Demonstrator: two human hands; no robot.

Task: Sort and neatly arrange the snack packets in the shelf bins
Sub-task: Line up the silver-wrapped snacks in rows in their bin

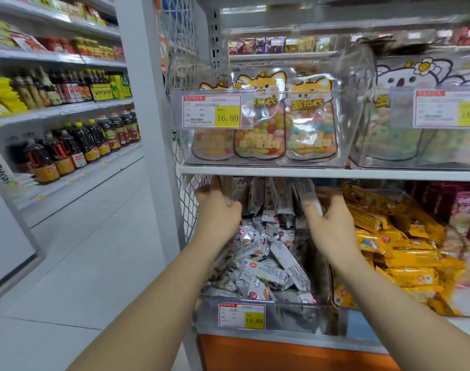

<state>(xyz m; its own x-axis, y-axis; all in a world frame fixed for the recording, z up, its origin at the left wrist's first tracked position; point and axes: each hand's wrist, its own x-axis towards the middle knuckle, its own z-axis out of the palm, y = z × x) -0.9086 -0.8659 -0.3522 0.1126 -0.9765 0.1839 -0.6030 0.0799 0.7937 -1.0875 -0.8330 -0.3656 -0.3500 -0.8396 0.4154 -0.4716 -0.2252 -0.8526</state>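
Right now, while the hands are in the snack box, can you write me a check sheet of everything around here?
Surface: white shelf board above; clear bin below it, with a price tag on its front.
Job's things: silver snack packets in a loose heap in the clear bin, some upright at the back.
Clutter: yellow snack packets piled in the next bin to the right.
Grippers: left hand against the upright packets, grip unclear; right hand pinches one of them.
Cables: nothing seen.
Surroundings: candy pouches standing in the bin above; oil bottles on shelves across the aisle.
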